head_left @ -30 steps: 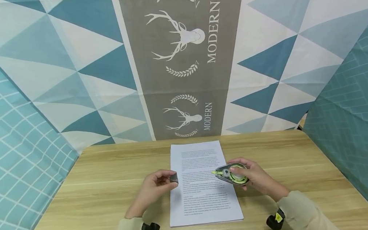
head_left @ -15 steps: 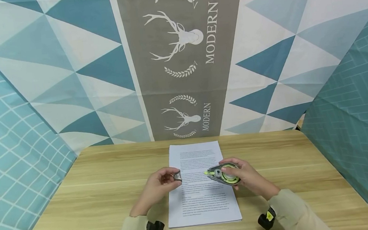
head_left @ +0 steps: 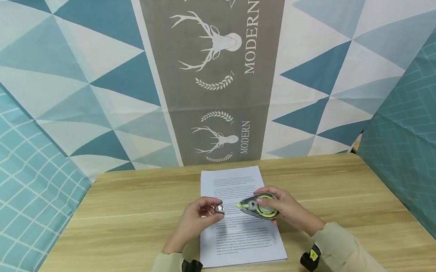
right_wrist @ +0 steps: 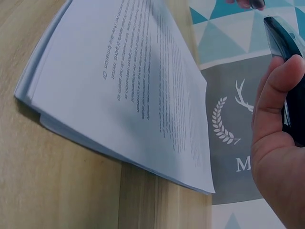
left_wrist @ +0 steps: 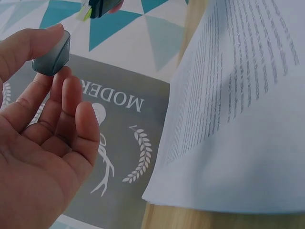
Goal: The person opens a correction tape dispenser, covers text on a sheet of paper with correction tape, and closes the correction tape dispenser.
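Over the left part of the printed paper stack (head_left: 247, 243), my left hand (head_left: 194, 221) pinches a small dark translucent cap (head_left: 219, 208) between thumb and index finger. In the left wrist view the cap (left_wrist: 52, 56) shows smooth and rounded, and the other fingers are loosely bent. Facing it from the right, my right hand (head_left: 289, 207) grips a grey and lime-green correction tape dispenser (head_left: 252, 205). Its bare green tip points left at the cap, a short gap apart. The right wrist view shows the dispenser (right_wrist: 279, 36) only partly, fingers wrapped along it.
The stack lies on a wood-grain table (head_left: 131, 212), its sheets slightly uneven at the edges. Behind the table hangs a patterned cloth (head_left: 214, 89) with deer heads and triangles. Tiled-pattern sheets hang at left (head_left: 15, 171) and right (head_left: 417, 148).
Both hands have moved inward over the paper: the left hand with the cap to the right, the right hand with the correction tape dispenser to the left. The gap between them has narrowed.
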`<action>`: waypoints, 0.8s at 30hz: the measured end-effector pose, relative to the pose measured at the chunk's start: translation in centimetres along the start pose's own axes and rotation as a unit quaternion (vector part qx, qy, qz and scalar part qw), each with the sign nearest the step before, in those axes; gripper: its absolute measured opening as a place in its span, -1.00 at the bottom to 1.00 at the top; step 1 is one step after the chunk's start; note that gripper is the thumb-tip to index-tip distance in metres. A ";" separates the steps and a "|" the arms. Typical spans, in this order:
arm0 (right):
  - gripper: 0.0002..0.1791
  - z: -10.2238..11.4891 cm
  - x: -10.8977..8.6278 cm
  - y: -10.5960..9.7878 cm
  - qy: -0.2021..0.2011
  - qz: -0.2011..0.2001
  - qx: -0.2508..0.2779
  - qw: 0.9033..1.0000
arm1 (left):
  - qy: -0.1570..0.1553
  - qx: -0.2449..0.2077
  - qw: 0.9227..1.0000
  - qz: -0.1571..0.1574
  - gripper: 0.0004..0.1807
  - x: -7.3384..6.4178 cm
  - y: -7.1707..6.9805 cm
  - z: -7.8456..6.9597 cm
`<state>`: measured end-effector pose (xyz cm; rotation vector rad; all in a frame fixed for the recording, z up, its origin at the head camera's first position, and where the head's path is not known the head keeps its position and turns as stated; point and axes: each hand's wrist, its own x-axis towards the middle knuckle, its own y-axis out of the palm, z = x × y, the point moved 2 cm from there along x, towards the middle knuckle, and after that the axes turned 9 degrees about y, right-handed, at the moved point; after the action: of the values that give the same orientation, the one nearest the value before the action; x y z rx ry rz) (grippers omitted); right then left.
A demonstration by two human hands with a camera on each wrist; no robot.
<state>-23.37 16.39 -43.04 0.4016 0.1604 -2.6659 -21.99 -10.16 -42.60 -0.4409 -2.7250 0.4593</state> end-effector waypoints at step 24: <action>-0.43 0.2 0.8 2.0 -0.004 0.027 0.004 1.000 | 0.006 0.017 1.000 0.021 -0.67 -0.1 1.1 -3.3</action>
<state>-23.25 14.20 -43.21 0.3915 0.1352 -2.6163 -20.36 -8.35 -40.08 -0.4913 -2.6976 0.5111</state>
